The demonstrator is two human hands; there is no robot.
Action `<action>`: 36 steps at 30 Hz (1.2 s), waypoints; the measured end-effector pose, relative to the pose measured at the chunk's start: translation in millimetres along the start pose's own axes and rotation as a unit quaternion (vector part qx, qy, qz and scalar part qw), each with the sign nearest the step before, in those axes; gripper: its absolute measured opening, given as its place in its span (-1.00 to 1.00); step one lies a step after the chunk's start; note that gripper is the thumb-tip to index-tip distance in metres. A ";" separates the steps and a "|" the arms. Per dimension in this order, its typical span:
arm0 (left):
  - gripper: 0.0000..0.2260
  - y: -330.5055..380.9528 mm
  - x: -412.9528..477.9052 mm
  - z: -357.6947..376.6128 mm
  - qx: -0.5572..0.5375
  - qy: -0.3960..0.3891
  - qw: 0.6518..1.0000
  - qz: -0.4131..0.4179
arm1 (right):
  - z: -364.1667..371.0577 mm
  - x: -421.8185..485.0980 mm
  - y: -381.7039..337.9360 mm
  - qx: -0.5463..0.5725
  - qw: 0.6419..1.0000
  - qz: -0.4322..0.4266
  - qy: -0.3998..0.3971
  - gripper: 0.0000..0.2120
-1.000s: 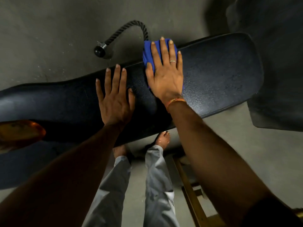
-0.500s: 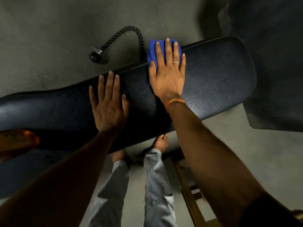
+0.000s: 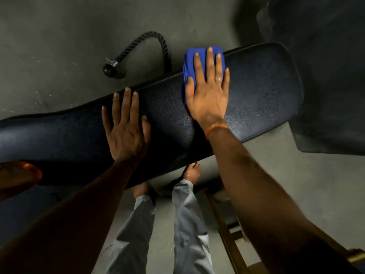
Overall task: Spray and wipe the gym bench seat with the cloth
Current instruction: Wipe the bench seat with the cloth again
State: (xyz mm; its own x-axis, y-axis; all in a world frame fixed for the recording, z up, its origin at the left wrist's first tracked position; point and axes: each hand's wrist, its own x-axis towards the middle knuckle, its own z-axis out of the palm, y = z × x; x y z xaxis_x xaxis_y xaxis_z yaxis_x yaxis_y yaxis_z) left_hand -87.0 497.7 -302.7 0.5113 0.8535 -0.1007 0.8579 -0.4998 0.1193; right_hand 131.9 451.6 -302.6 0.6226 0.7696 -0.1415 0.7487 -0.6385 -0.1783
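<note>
The black padded bench seat [image 3: 262, 89] runs across the view from lower left to upper right, speckled with fine droplets on its right part. A folded blue cloth [image 3: 190, 62] lies at the seat's far edge. My right hand [image 3: 208, 91] presses flat on the cloth, fingers spread, covering most of it. Flat on the bare seat to the left lies my left hand [image 3: 126, 131], fingers apart, holding nothing. No spray bottle is in sight.
A black rope handle [image 3: 158, 44] with a knob end lies on the concrete floor beyond the bench. An orange rounded object [image 3: 17, 177] sits at the left edge. A wooden frame [image 3: 229, 238] stands at lower right, beside my legs and bare feet.
My right hand has slid the cloth a little to the right along the seat's far edge. My left hand has stayed flat on the seat.
</note>
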 end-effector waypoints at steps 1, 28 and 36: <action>-0.46 0.2 -0.3 0.2 -0.002 0.001 1.000 0.001 | -2.1 12.7 0.9 -0.004 1.000 0.003 0.000 -0.42; -0.37 128.5 53.3 14.8 -0.015 -0.032 0.997 0.065 | -10.9 -73.3 86.3 0.010 0.999 -0.036 -0.001 -0.46; -0.37 141.3 58.8 25.5 0.001 -0.025 0.999 0.038 | -16.9 -18.4 87.7 0.008 1.000 -0.003 0.017 -0.43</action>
State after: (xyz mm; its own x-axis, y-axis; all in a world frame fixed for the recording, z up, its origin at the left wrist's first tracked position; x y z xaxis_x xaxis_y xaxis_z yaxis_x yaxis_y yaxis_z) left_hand 65.6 473.5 -316.9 0.5774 0.8044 -0.1397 0.8161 -0.5640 0.1261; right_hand 190.0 381.3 -299.1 0.6261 0.7722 -0.1082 0.7485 -0.6341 -0.1941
